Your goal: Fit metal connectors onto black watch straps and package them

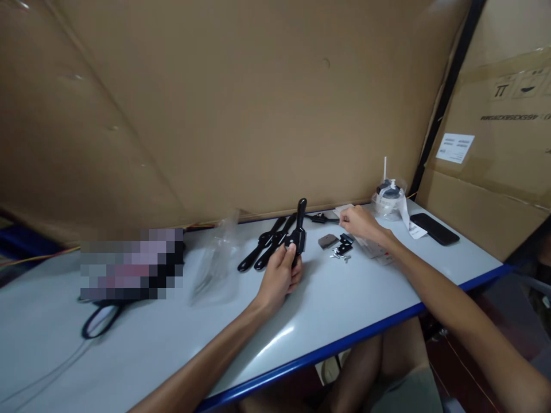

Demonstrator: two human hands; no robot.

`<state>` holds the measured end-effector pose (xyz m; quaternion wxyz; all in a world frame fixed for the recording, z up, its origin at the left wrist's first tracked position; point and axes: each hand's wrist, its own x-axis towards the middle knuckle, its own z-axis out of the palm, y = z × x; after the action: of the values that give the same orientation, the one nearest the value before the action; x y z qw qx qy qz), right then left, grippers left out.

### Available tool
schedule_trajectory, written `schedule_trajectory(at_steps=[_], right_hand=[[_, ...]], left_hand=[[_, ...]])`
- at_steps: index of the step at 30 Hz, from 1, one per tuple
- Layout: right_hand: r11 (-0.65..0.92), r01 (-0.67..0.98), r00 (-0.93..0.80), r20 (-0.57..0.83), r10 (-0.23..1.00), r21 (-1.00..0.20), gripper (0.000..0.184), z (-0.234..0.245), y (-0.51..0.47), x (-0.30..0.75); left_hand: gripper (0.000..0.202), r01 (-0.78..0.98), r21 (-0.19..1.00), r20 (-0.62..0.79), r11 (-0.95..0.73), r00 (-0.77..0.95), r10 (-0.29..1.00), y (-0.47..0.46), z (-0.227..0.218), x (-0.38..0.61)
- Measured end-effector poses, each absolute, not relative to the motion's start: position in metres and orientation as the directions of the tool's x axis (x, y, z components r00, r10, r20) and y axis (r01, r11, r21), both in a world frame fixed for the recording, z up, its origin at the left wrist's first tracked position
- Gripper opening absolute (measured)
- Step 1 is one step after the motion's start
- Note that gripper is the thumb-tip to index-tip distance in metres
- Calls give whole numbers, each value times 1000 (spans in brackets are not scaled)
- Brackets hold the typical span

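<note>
A black spokeshave [301,221] stands nearly upright in my left hand [282,267], with my fingers closed round its lower part and the thumb on its middle. Further spokeshaves [262,244] lie side by side just behind and left of that hand. My right hand [359,222] is at the back of the table, its fingertips pinched together; what is between them is hidden. Beside those fingertips lies a black tool [321,218], partly covered. Between my hands are grey blades [328,241], black cap pieces [345,245] and small silver screws [342,256].
A clear plastic bag [215,264] lies left of the spokeshaves, and a blurred-out item [138,264] with a dark strap is further left. At right are a phone [434,228] and a wrapped cup [388,198] with a straw. Cardboard [258,103] walls the back.
</note>
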<state>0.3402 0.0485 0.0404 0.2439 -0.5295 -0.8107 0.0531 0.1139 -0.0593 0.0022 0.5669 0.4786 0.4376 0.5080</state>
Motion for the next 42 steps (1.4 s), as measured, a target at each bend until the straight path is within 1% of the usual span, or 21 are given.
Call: schedule_trajectory(at_steps=[2,5,7,10,13,17,21,24,28,31,33,34,37,39,40,42], right_hand=[[483,806,-412,262,872,-341,13,40,48,342],[570,721,-592,78,802,-394,3,44,45,343],[574,720,-626,-7,780,-391,9,46,41,341],[572,745,-619,-37,784,-344,18,46,35,334],[599,717,-660,-73,747,-356,15,43,31,328],[598,733,-651,-79,755,-324,12,38,30,322],[643,689,-690,-34,723,-335,8,34,31,319],[686,675,-709,18,705,-271,11,30,31,317],[656,737,-656,63,752,-165,19,25,29,315],[643,753,-636,97,765,-140,22,25,27,316],[643,740,-625,153,766,-197,20,29,27,317],[637,725,-606,196,771,-261,16,31,27,316],[577,610,-491,312,813,-544,3,39,25,313],[533,489,-461,314,830,-691,4,44,21,309],[521,438,-471,307,827,-732,6,45,18,307],[516,370,-493,307,814,-773,10,47,13,302]], left_hand=[[51,-146,989,-23,36,95,995,-60,3,115],[52,-138,990,-28,42,96,995,-60,4,115],[52,-137,990,-25,40,105,994,-60,3,115],[52,-131,991,-18,33,120,993,-58,2,115],[53,-116,993,-15,28,115,993,-58,0,115],[55,-106,994,-22,36,125,992,-57,-2,116],[55,-115,992,-34,51,145,989,-56,-2,115],[53,-121,991,-35,53,143,989,-56,-1,114],[48,-123,989,-64,83,150,987,-57,0,115],[41,-131,983,-108,128,154,982,-57,2,114],[37,-143,975,-145,168,161,976,-56,5,112],[36,-147,971,-165,191,170,971,-56,6,111],[31,-140,957,-224,255,204,953,-53,10,109],[29,-123,951,-251,284,231,940,-51,11,107],[28,-112,949,-260,293,243,935,-51,11,107],[27,-88,950,-269,299,252,930,-50,10,108]])
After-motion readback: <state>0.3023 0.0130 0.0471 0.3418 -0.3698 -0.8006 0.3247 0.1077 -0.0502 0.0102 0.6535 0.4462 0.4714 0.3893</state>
